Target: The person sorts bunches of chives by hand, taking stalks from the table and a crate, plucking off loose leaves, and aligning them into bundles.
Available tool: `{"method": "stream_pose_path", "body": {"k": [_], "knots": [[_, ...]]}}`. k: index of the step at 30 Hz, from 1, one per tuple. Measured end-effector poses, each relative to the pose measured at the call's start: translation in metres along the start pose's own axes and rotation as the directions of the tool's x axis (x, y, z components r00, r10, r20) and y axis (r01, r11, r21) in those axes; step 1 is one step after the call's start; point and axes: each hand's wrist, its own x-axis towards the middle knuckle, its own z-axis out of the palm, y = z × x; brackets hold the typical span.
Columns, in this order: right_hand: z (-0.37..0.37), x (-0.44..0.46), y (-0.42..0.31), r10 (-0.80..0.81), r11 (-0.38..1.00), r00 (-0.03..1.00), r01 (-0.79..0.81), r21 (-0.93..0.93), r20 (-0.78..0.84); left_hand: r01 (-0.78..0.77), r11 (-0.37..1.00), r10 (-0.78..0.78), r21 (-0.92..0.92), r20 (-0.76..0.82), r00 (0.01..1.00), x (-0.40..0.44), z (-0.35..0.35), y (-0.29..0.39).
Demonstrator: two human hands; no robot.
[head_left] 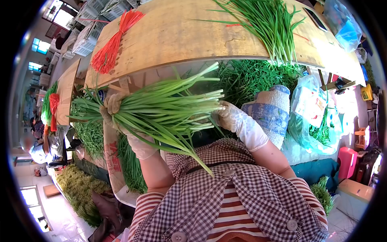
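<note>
Fingers (113,104) of the gloved left hand (109,113) are wrapped snug round a bunch of long green stalks (161,105), held up just in front of the checked apron (201,157). The gloved right hand (230,117) is half curled at the pale stem ends (213,94), can't tell if it's actually pinching any. Beyond that there's a wooden table (173,32) with red strands (113,46) and another green bunch (278,32).
</note>
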Motion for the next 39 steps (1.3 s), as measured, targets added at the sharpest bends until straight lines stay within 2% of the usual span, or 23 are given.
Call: {"method": "stream_pose_path", "body": {"k": [1,3,5,8,9,10,11,12,14,15,17,19,21,23,25,31,32,33,35,36,37,38,39], "knots": [[0.004,0.002,0.001,0.002,0.999,0.999,-0.004,-0.042,-0.054,0.002,1.000,-0.002,0.010,-0.005,1.000,-0.001,0.001,-0.001],[0.015,0.011,-0.001,-0.188,0.952,0.979,0.201,-0.229,0.076,-0.009,0.999,0.010,0.035,-0.028,1.000,-0.004,0.001,-0.006],[0.023,0.006,-0.011,-0.228,0.883,0.959,0.277,-0.378,0.170,-0.011,0.999,0.013,0.045,-0.049,0.999,-0.006,0.000,-0.008],[0.033,-0.016,-0.043,-0.115,0.821,0.977,0.197,-0.536,0.182,-0.006,0.999,0.009,0.047,-0.049,0.999,-0.005,-0.005,-0.001],[0.019,-0.014,-0.032,-0.083,0.934,0.987,0.125,-0.336,0.139,-0.009,0.999,0.011,0.052,-0.033,0.999,-0.001,-0.013,0.015],[0.015,-0.026,-0.042,-0.082,0.977,0.989,0.104,-0.186,0.123,-0.012,0.998,0.013,0.058,-0.018,1.000,0.004,-0.023,0.036],[0.011,-0.037,-0.053,-0.079,0.996,0.991,0.083,-0.033,0.109,-0.015,0.998,0.015,0.064,-0.001,1.000,0.010,-0.033,0.057],[-0.008,-0.039,-0.050,-0.160,0.983,0.986,0.155,0.100,0.044,-0.021,0.997,0.020,0.068,0.014,1.000,0.012,-0.038,0.069],[-0.024,-0.037,-0.055,-0.203,0.979,0.969,0.195,-0.067,-0.144,-0.045,0.996,0.041,0.080,0.045,0.998,0.014,-0.038,0.077],[-0.023,-0.038,-0.061,-0.211,0.931,0.943,0.113,-0.346,-0.258,-0.053,0.994,0.049,0.092,0.038,0.998,0.013,-0.033,0.069],[-0.010,-0.033,-0.056,-0.342,0.833,0.928,0.225,-0.505,-0.151,-0.065,0.992,0.063,0.109,0.022,0.998,0.008,-0.023,0.051],[0.002,-0.026,-0.051,-0.157,0.878,0.970,0.050,-0.476,-0.188,-0.061,0.991,0.062,0.121,-0.004,0.998,0.004,-0.018,0.038],[0.014,-0.014,-0.044,0.024,0.898,0.989,-0.086,-0.432,-0.147,-0.047,0.991,0.050,0.128,-0.019,0.999,0.001,-0.016,0.022],[0.009,0.005,-0.020,0.060,0.877,0.991,-0.111,-0.467,-0.122,-0.042,0.987,0.049,0.154,-0.042,0.998,-0.003,-0.015,0.015],[0.026,0.014,-0.021,-0.189,0.797,0.966,0.255,-0.548,0.174,-0.038,0.982,0.050,0.183,-0.058,0.997,-0.005,-0.014,0.014],[0.041,-0.018,-0.044,-0.108,0.926,0.993,0.084,-0.369,-0.045,-0.057,0.967,0.080,0.249,-0.084,0.993,-0.018,-0.006,0.015],[0.026,-0.028,-0.050,-0.145,0.979,0.989,0.149,-0.139,0.037,-0.060,0.959,0.087,0.277,-0.088,0.992,-0.019,-0.003,0.017],[0.009,-0.039,-0.058,-0.199,0.977,0.974,0.189,0.102,0.109,-0.068,0.950,0.100,0.305,-0.090,0.991,-0.020,0.001,0.021],[-0.026,-0.049,-0.059,-0.331,0.943,0.922,0.331,-0.035,-0.201,-0.094,0.922,0.140,0.375,-0.098,0.985,-0.021,0.003,0.032],[-0.029,-0.046,-0.057,-0.448,0.835,0.842,0.274,-0.477,-0.300,-0.104,0.909,0.158,0.403,-0.103,0.982,-0.021,-0.001,0.040],[-0.020,-0.045,-0.061,-0.590,0.575,0.740,0.103,-0.811,-0.324,-0.116,0.897,0.179,0.426,-0.111,0.978,-0.021,-0.006,0.044],[-0.006,-0.048,-0.066,-0.724,0.364,0.676,0.204,-0.909,-0.138,-0.096,0.899,0.160,0.427,-0.117,0.980,-0.018,-0.018,0.055],[0.019,-0.048,-0.066,-0.658,0.575,0.730,0.330,-0.749,-0.184,-0.069,0.902,0.137,0.427,-0.132,0.982,-0.019,-0.018,0.050]]}}
